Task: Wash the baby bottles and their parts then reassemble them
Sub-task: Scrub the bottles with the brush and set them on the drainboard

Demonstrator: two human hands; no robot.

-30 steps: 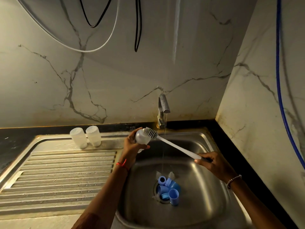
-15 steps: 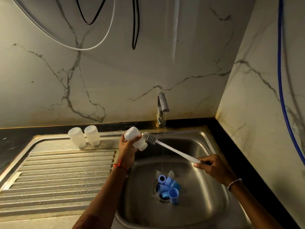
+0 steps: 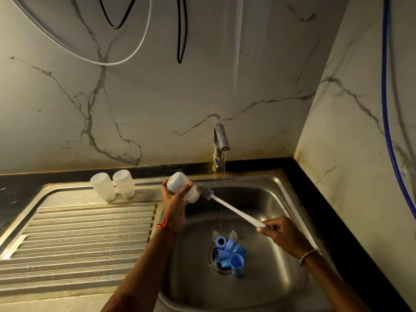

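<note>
My left hand (image 3: 174, 202) grips a translucent white baby bottle (image 3: 182, 186) above the sink's left edge, its mouth tilted down to the right. My right hand (image 3: 282, 233) holds the white handle of a bottle brush (image 3: 227, 204). The brush's grey bristle head sits just outside the bottle's mouth. Two more translucent bottles (image 3: 112, 185) stand upside down at the back of the drainboard. Several blue caps and rings (image 3: 229, 253) lie piled over the drain, with two clear teats (image 3: 225, 234) behind them.
The steel sink basin (image 3: 270, 278) has a ribbed drainboard (image 3: 78, 239) to its left. A thin stream of water runs from the tap (image 3: 220, 143) at the back. Marble walls close in behind and on the right; cables and a blue hose (image 3: 386, 109) hang down.
My left hand turned the bottle from base-toward-brush to mouth-toward-brush. The brush head, which lay against the bottle, now sits at its opening. My right hand barely moved.
</note>
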